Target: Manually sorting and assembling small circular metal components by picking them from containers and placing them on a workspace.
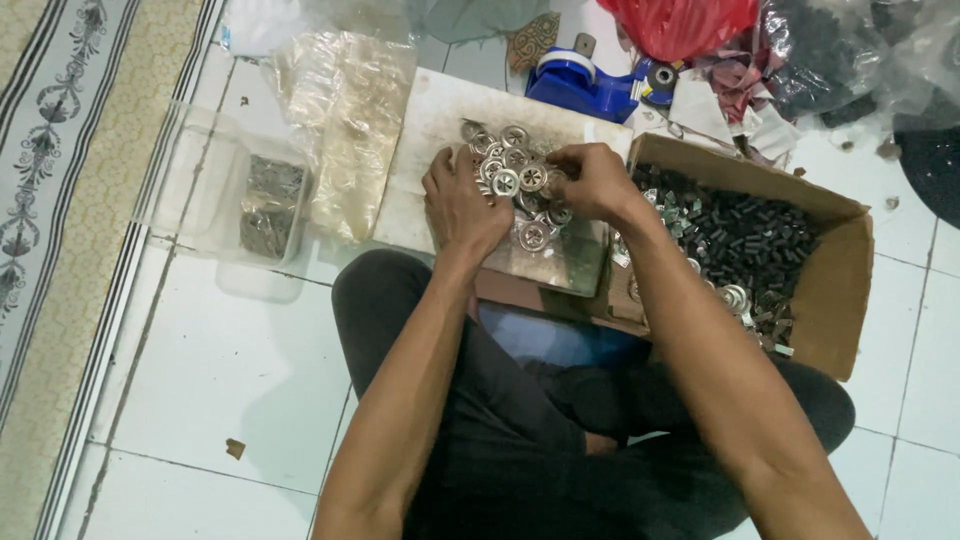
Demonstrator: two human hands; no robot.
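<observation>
Your 2 hands meet upper centre: left hand (462, 205) spread corralling washers (515, 170); right hand (590, 180) seemingly pinching 1.

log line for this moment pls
left hand on metal washers | right hand picking at pile | white board under | cardboard box of dark parts right

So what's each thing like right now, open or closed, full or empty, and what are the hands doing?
Brown cardboard box: open, partly filled with small black parts.
Clear plastic tub: lid off, holds a small dark heap.
Pile of round silver metal washers: loose on the white board.
Left hand: resting on the washers.
Right hand: fingers curled over the washers; grip unclear.
Blue tape dispenser: standing untouched.
</observation>
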